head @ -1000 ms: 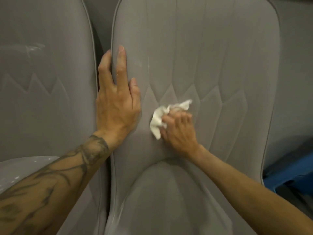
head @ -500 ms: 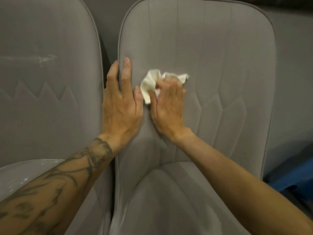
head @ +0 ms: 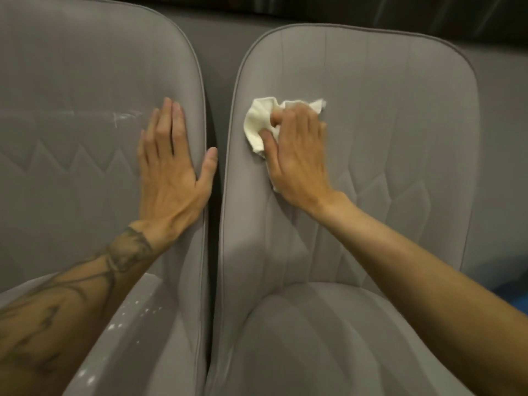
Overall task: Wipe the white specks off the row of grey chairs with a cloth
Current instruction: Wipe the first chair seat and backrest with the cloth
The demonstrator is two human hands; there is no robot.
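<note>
- The right hand (head: 297, 155) gripped a crumpled white cloth (head: 258, 121). Its fingers were curled over the cloth and pressed it against the upper left part of the right chair's backrest (head: 400, 138), near the piped edge. The bunched hold probably gave a firm pad for rubbing.
- The left hand (head: 171, 167) lay flat and open on the left chair's backrest (head: 85, 81), fingers straight and close together, holding nothing. Its thumb was spread over the backrest's edge toward the gap between the two chairs. This placement likely steadied the person while the other arm wiped.
- A white smear (head: 123, 115) crossed the left chair's backrest just beside the left fingers (head: 168, 115). White specks (head: 134, 311) dotted the left chair's seat (head: 160, 352) beside the tattooed forearm (head: 71, 304). Both marks appeared not yet wiped.
- The right chair's seat (head: 314, 338) showed no evident specks, though the soft focus left this uncertain. Whatever lay beneath the cloth was hidden.
- No container appeared in the view. A blue object (head: 511, 292) showed at the right edge, too little of it visible to identify.
</note>
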